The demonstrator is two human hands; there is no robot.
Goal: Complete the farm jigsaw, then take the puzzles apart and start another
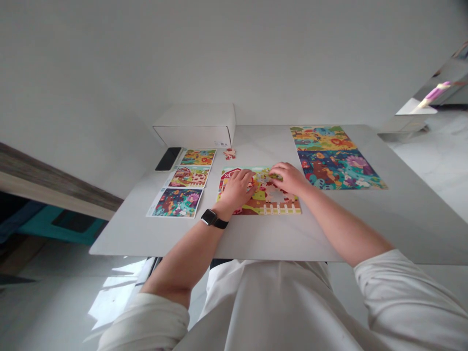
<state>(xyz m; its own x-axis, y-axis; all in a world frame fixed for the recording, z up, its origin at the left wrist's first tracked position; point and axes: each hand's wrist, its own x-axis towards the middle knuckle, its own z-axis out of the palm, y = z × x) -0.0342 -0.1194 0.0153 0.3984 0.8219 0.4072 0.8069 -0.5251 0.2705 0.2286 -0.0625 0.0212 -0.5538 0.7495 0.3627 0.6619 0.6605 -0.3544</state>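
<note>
A farm-scene jigsaw puzzle [252,210] lies on the table in front of me, with a red barn at its left, a cow at its right and a white fence along the bottom. A pale gap shows in the cow area. My left hand [238,189], with a black watch on the wrist, rests on the puzzle's left half, fingers stretched out. My right hand [289,178] is at the upper right part, its fingers pinched on a small greenish puzzle piece [276,177]. The piece is partly hidden by the fingers. A loose reddish puzzle piece [229,154] lies beyond the puzzle.
On the left, a printed sheet [152,207] with three pictures lies beside a black phone [168,159]. Behind stands a white box [193,134] against the wall. Two assembled puzzles, a safari scene [321,139] and an undersea-looking one [336,168], lie on the table [263,239] at right.
</note>
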